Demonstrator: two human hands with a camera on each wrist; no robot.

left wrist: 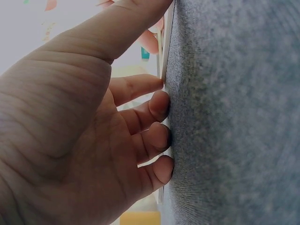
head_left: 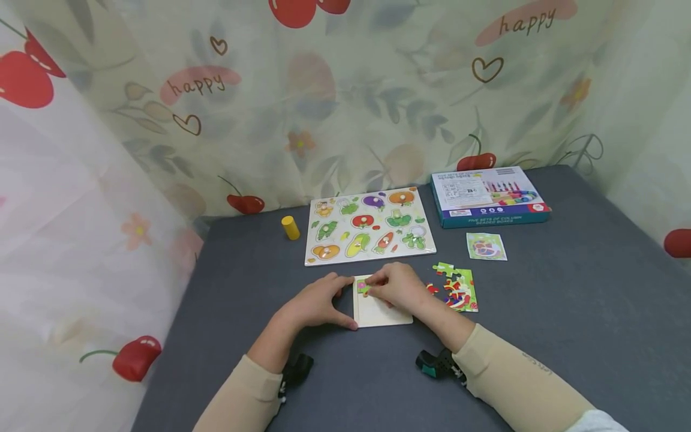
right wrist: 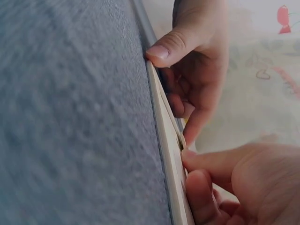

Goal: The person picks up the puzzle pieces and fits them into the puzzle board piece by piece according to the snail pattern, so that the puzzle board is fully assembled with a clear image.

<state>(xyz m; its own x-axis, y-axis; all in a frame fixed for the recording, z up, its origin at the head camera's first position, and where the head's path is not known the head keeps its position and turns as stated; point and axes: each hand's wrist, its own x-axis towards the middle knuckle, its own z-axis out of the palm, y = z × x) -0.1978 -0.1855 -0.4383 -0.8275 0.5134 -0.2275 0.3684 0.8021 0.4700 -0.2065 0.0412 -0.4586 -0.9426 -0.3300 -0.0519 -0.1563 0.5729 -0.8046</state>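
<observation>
A pale wooden puzzle tray (head_left: pixel 380 316) lies flat on the dark grey table. My left hand (head_left: pixel 320 304) holds its left side, thumb at the near corner and index finger at the far corner. In the left wrist view the other fingers (left wrist: pixel 157 136) are bent beside the tray's edge. At the tray's far left corner is a green and pink jigsaw piece (head_left: pixel 361 287), which my right hand (head_left: pixel 400 288) pinches with thumb and index finger. The right fingers hide part of the piece. Several loose, colourful jigsaw pieces (head_left: pixel 459 291) lie heaped just right of the right forearm.
Behind the tray lies a vegetable puzzle board (head_left: pixel 372 228), with a yellow cylinder (head_left: pixel 290 228) to its left. A boxed bead set (head_left: pixel 491 198) sits at the back right, and a small picture card (head_left: pixel 486 246) lies in front of it. A patterned curtain (head_left: pixel 345 120) hangs behind the table.
</observation>
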